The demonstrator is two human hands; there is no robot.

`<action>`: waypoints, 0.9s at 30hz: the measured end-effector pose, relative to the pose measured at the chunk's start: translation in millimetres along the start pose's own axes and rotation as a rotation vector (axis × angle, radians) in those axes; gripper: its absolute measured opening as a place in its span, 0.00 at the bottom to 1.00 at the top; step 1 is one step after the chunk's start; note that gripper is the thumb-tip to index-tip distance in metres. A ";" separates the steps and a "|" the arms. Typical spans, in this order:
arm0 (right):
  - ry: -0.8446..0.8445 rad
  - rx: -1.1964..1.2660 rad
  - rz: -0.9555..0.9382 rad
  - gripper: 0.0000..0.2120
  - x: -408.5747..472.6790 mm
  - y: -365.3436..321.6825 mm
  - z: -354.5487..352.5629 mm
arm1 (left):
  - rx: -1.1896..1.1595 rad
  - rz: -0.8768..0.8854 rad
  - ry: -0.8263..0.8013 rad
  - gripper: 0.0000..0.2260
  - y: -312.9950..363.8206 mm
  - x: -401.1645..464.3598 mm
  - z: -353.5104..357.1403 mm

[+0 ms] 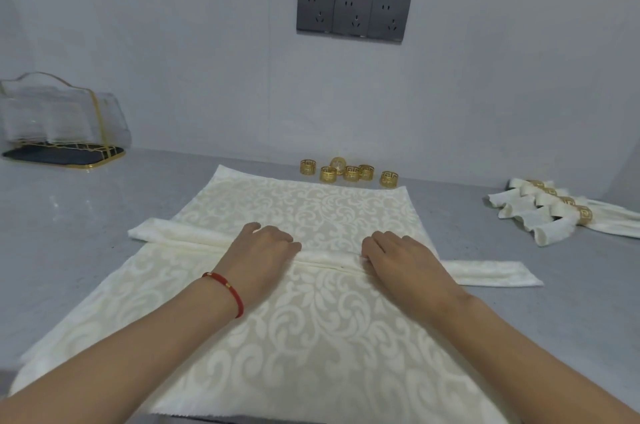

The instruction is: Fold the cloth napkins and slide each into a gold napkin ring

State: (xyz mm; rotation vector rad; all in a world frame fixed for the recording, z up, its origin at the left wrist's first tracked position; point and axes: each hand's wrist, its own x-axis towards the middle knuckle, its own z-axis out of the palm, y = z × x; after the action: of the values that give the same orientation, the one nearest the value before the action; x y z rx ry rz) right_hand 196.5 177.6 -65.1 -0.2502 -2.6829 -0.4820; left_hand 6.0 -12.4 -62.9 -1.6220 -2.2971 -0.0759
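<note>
A narrow folded cream napkin strip [491,273] lies crosswise over a large cream damask cloth [311,337] spread on the grey counter. My left hand [258,255], with a red cord bracelet at the wrist, rests on the strip left of centre, fingers curled down onto it. My right hand [403,259] rests on the strip right of centre, fingertips curled at its fold. Whether either hand pinches the fabric is hidden under the fingers. Several loose gold napkin rings [349,172] stand beyond the cloth's far edge.
Several napkins in gold rings [554,212] lie in a row at the far right. A clear holder with gold trim [62,118] on a dark tray stands at the far left. Three dark wall sockets [353,13] are on the back wall.
</note>
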 end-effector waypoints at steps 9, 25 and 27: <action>-0.196 0.276 0.159 0.17 46.2 -15.0 -32.7 | -0.320 -0.054 -0.081 0.09 0.9 -10.2 -5.8; -0.458 0.408 0.386 0.39 53.7 -44.7 23.5 | -0.300 -0.477 -0.032 0.10 20.1 21.2 -11.9; -0.460 0.369 0.375 0.39 54.3 -45.2 24.0 | -0.291 -0.444 -0.094 0.06 15.6 23.3 -18.2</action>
State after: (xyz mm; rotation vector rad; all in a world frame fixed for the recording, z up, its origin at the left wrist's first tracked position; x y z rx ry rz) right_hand 128.0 150.3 -76.5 -0.8156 -2.9843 0.2127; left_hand 17.7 10.1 -41.1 -1.2201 -2.7855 -0.4651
